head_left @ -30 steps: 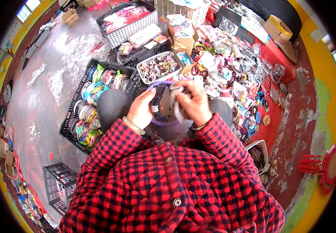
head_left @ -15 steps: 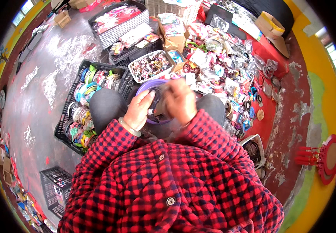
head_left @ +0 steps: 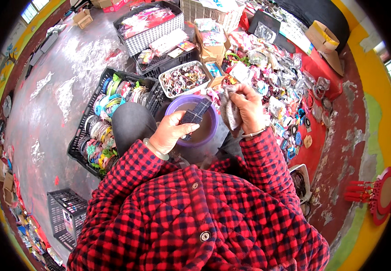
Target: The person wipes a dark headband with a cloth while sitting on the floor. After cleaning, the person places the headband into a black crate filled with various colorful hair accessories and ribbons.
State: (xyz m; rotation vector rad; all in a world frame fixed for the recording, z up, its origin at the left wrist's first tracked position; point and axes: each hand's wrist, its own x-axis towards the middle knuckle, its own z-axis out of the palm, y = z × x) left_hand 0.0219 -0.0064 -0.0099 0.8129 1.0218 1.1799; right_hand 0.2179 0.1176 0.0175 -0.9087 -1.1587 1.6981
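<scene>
My left hand is closed on a dark navy checked fabric piece, perhaps a wide headband, its exact kind unclear. The piece slants up and to the right over a purple basin standing between my knees, with greyish liquid-looking contents. To the right of the basin, my right hand is raised with its fingers closed on a crumpled grey-brown cloth, which hangs below them. Cloth and checked piece are apart.
A black crate of colourful headbands stands at my left knee. Beyond the basin is a white basket of hair ties. Packaged accessories lie heaped on red cloth at the right. A smaller black crate stands at the lower left.
My right hand has moved away from my left, to the right, with the grey-brown cloth in it. The checked piece now shows plainly in my left hand. The view has shifted slightly.
</scene>
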